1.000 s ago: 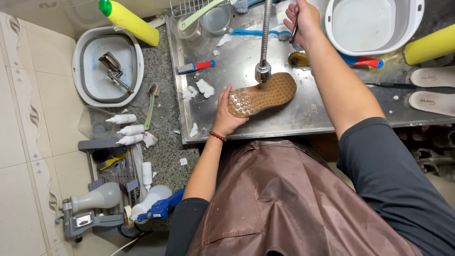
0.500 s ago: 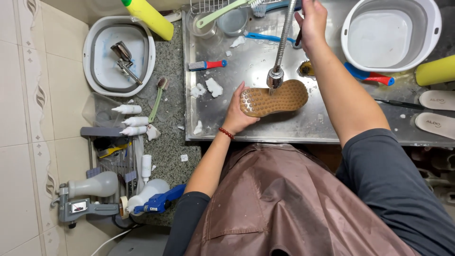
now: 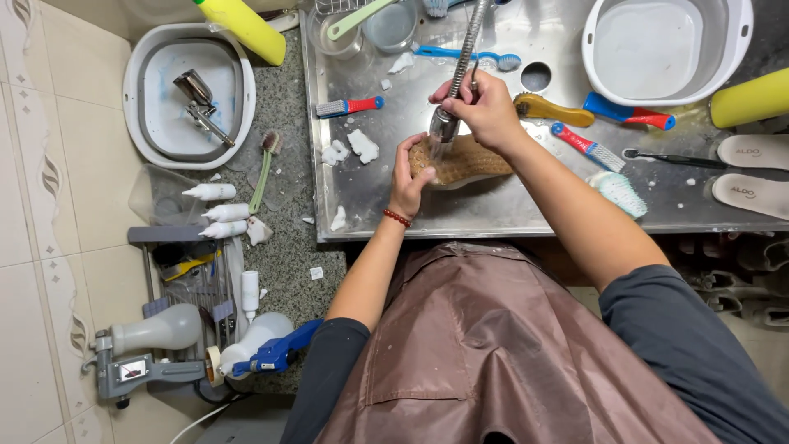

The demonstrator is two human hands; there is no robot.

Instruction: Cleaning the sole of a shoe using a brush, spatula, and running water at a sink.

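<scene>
Bare steel sink floor (image 3: 493, 215) lies open before the shoe (image 3: 468, 163); brushes (image 3: 588, 148) crowd the right.

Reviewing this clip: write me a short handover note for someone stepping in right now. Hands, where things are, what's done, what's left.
Left hand: grips one end of the shoe, sole up, in the steel sink.
Right hand: closed round the metal spray hose, nozzle aimed down at the sole.
Nearby: red-and-blue brush, yellow-handled brush, white basin, two insoles at the right.
Done: foam scraps in the sink suggest scrubbing has happened.
Left: likely rinsing the remaining sole; how much is clean cannot be told.
</scene>
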